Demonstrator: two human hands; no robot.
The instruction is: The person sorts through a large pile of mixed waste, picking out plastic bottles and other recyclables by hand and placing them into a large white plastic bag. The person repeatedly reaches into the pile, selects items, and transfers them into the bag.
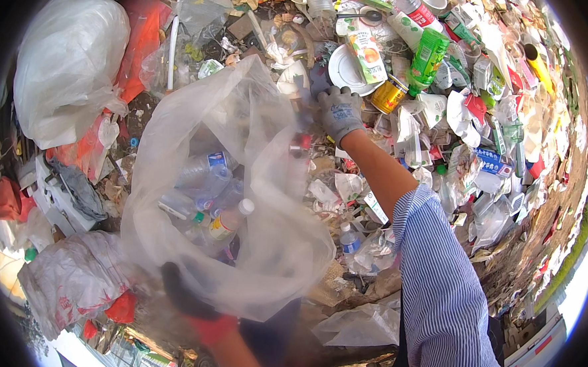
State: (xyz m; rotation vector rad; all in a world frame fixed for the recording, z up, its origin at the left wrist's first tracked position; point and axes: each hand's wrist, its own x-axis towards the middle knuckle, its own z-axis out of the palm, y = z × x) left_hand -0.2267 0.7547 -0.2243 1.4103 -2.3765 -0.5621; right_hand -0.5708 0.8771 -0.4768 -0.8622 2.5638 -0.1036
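My left hand (pixel 188 292), in a dark glove with a red cuff, is blurred at the lower rim of a large translucent plastic bag (pixel 290 263); whether it grips the rim cannot be told. Inside the wide-mouthed bag lie several clear plastic bottles (pixel 214 179), one with a white cap. My right hand (pixel 342 111), in a grey work glove, reaches over the waste pile with its back up and fingertips hidden or bent. Close to it are a white round lid (pixel 342 69), a juice carton (pixel 368 55), a yellow can (pixel 389 95) and a green bottle (pixel 428 58).
Mixed waste spreads across the right, with a small labelled bottle (pixel 350 240) nearer to me. A full whitish plastic bag (pixel 70 67) stands upper left beside orange sheeting (pixel 137 40). A grey-white sack (pixel 74 276) lies lower left, and a white broken casing (pixel 59 196) is above it.
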